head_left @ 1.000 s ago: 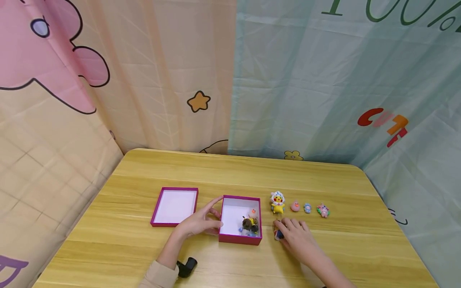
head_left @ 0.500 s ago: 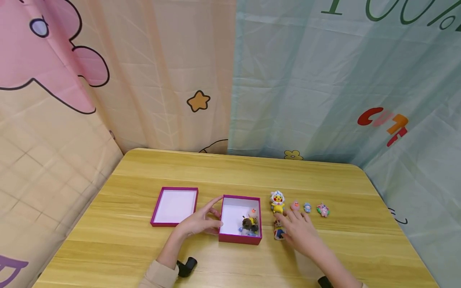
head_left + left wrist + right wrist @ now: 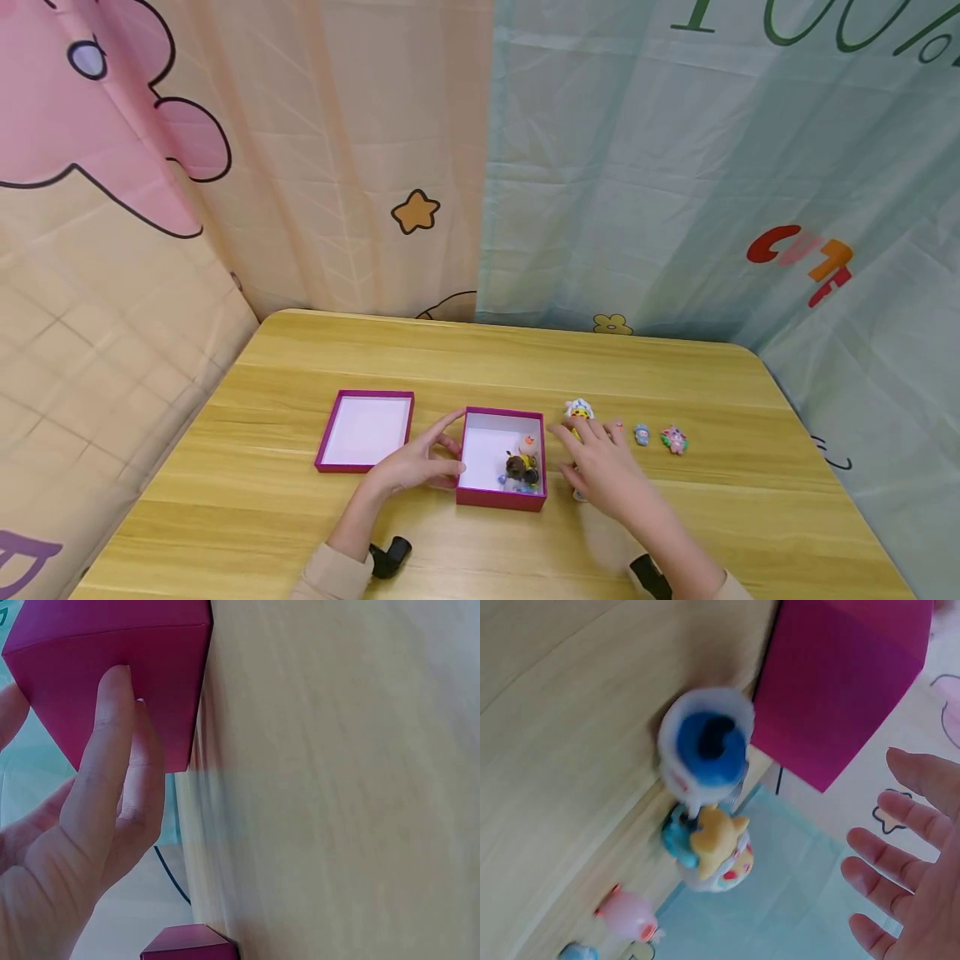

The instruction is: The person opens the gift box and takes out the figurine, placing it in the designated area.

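My left hand (image 3: 416,462) rests fingertips on the left side of a magenta box (image 3: 498,499); in the left wrist view the extended fingers (image 3: 114,697) press its wall. Several small toy figures (image 3: 522,468), one black and yellow, lie in the box's right part. My right hand (image 3: 606,468) hovers just right of the box with fingers spread, holding nothing. Beneath it is a small blue-and-white figure (image 3: 709,746), mostly hidden in the head view. Behind that stands a yellow figure with a white hood (image 3: 579,408), and a pink toy (image 3: 626,911) sits beside it.
The magenta-rimmed lid (image 3: 371,429) lies white inside up, left of the box. A tiny blue figure (image 3: 642,434) and a pink-and-green figure (image 3: 674,439) stand further right. Printed curtains (image 3: 615,167) hang behind the table.
My right hand first covers the blue-clothed figure, then lifts off it and moves left and up toward the box, fingers spreading. The left hand and box stay put.
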`<state>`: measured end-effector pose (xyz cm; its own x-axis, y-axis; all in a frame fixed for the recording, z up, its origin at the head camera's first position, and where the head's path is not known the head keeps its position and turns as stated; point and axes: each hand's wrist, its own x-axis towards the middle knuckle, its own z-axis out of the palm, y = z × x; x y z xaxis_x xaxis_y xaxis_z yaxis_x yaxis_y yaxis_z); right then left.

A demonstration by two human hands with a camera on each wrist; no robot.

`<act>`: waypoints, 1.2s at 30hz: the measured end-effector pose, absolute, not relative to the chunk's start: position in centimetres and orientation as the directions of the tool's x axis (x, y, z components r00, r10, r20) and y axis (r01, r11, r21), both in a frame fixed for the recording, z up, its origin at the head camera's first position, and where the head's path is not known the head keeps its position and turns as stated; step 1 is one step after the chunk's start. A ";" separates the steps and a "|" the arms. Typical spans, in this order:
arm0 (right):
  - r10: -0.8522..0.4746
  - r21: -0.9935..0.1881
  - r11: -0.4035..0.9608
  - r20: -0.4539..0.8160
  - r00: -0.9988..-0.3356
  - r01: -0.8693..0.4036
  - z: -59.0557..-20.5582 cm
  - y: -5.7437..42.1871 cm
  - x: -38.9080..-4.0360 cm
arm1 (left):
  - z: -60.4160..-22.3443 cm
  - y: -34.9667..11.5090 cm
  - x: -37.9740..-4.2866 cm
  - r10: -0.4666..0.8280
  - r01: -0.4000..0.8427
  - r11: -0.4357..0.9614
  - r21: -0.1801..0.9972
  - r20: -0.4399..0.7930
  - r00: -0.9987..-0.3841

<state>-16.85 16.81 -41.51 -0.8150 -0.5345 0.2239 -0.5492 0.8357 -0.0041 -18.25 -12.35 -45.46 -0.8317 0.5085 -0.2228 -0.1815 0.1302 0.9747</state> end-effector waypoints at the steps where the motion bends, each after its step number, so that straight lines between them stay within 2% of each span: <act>1: -0.536 -0.011 0.834 0.221 -0.815 -0.552 -41.5 16.5 -16.9 | -45.5 -12.3 -18.3 0.510 -0.179 0.130 0.975 -0.221 -0.831; 12: -0.578 -0.042 0.803 0.185 -0.794 -0.595 -42.1 13.8 -16.9 | -45.8 -12.4 -18.3 0.508 -0.187 0.123 0.975 -0.224 -0.832; 24: -0.650 0.059 0.758 0.153 -0.744 -0.650 -43.2 12.2 -17.1 | -45.9 -12.4 -18.3 0.504 -0.195 0.122 0.973 -0.230 -0.833; 36: -0.654 0.119 0.757 0.131 -0.745 -0.643 -43.6 11.7 -17.7 | -45.6 -12.4 -18.3 0.504 -0.196 0.126 0.972 -0.233 -0.832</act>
<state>-17.73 11.66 -43.60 -0.7454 -0.6537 0.1308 -0.6428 0.7567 0.1188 -18.30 -12.39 -45.59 -0.8318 0.5038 -0.2329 -0.1957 0.1265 0.9725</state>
